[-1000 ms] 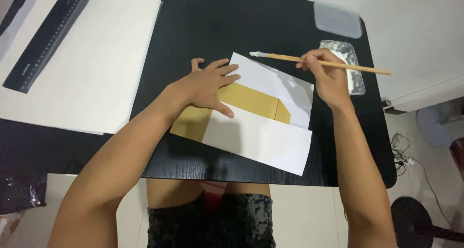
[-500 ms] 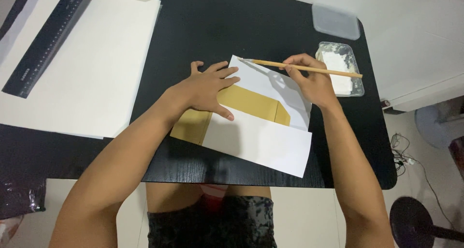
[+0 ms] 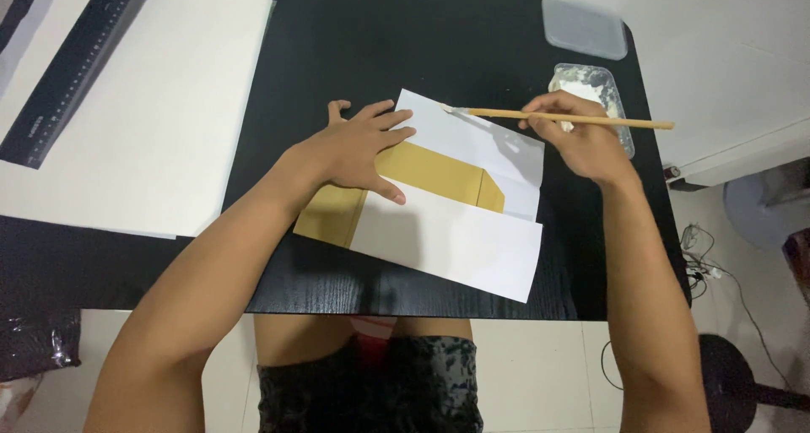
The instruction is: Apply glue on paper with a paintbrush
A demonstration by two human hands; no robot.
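I see the left hand (image 3: 359, 150) lying flat, fingers spread and released, pressing the brown paper strip (image 3: 422, 180) down where it sits between two white sheets on the black table (image 3: 380, 45). The right hand (image 3: 578, 142) has its fingers closed in a pinch on a thin wooden brush (image 3: 561, 118). Brush long axis runs nearly level, left to right; handle end points right, past the hand, and the bristle tip (image 3: 449, 109) lies left of the gripping fingers, touching the upper white sheet (image 3: 481, 138) near its top corner. The tip sits just right of the left fingertips. An open container of white paste (image 3: 591, 91) lies just behind the right hand, its lid (image 3: 584, 28) farther back
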